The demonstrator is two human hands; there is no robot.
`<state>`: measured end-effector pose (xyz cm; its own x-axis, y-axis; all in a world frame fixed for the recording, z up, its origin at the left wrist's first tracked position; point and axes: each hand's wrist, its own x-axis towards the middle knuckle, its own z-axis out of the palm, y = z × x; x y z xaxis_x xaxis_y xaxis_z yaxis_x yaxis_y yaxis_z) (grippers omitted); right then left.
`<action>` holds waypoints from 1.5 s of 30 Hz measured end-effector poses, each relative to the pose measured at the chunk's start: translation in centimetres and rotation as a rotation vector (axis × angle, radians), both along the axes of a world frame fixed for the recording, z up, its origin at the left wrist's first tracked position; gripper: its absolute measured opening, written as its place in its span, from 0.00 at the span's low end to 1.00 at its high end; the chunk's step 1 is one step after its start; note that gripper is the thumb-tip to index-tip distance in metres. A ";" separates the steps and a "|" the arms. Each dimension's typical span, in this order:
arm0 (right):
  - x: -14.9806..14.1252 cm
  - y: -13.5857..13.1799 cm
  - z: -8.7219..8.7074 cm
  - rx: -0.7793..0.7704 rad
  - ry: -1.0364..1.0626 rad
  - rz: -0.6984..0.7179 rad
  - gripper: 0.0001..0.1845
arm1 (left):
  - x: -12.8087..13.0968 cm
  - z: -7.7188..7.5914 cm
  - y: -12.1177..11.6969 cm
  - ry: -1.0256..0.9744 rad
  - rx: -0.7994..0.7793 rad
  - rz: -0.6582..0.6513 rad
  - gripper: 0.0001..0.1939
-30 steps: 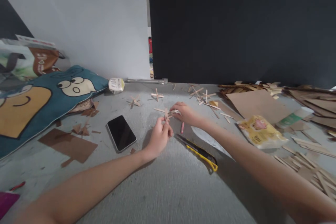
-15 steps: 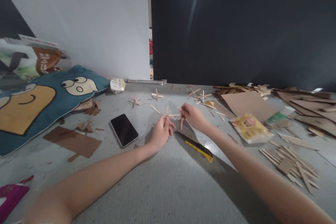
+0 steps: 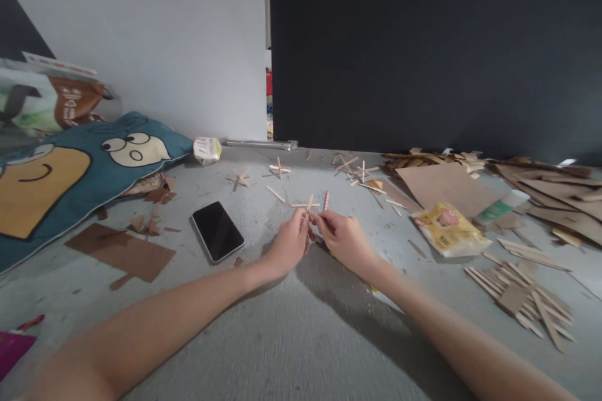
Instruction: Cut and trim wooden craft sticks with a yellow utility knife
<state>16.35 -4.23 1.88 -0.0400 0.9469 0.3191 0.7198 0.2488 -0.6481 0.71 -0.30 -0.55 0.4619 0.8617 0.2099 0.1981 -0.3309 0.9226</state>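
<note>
My left hand (image 3: 288,244) is closed in a pinch on a small wooden stick (image 3: 309,203), which points up and away from the fingertips. Close against it, my right hand (image 3: 345,239) has its fingers pinched together at the stick's lower end; what lies between them is hidden. Another wooden stick (image 3: 296,205) lies flat just behind the fingers. Beyond my right knuckles shows a pink-and-white striped stick (image 3: 326,199). Under my right wrist the yellow-handled cutter knife (image 3: 374,289) is almost wholly covered.
Crossed stick pieces (image 3: 279,168) stand toward the back. A phone (image 3: 217,232) lies left, near cut cardboard (image 3: 120,250) and a blue cushion (image 3: 89,182). On the right are a yellow packet (image 3: 449,229), a green-and-white tube (image 3: 503,207) and a stick pile (image 3: 520,294).
My right hand has come left and toward me to meet my left hand, now covering most of the cutter knife. My left hand has shifted slightly right, its stick now tilted.
</note>
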 end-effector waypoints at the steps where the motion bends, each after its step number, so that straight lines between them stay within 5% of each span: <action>1: 0.0 0.0 -0.1 0.006 0.001 0.000 0.19 | 0.0 0.1 0.0 0.002 -0.004 -0.007 0.11; 7: 0.0 0.0 -0.4 0.033 -0.007 -0.029 0.19 | -0.1 0.0 0.1 -0.028 -0.005 -0.023 0.13; 15: -0.1 0.1 -0.6 0.096 0.023 -0.045 0.20 | 0.0 -0.8 1.6 -0.320 -0.205 -0.029 0.29; 23: 0.2 0.2 -0.8 0.148 0.097 -0.021 0.20 | -0.3 -0.4 2.8 -0.502 -0.474 -0.138 0.24; 35: 0.6 0.1 -1.3 0.131 0.103 -0.007 0.22 | -0.4 -0.1 3.0 -0.518 -0.545 -0.140 0.23; 45: 1.9 0.2 1.3 0.046 -0.073 0.111 0.18 | -0.3 -0.3 2.8 -0.515 -0.512 -0.135 0.20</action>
<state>18.24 -4.00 3.16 -0.1680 0.9199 0.3543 0.7311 0.3574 -0.5812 0.37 2.54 -0.84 0.5221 0.8527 0.0156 -0.3137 0.1750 0.9333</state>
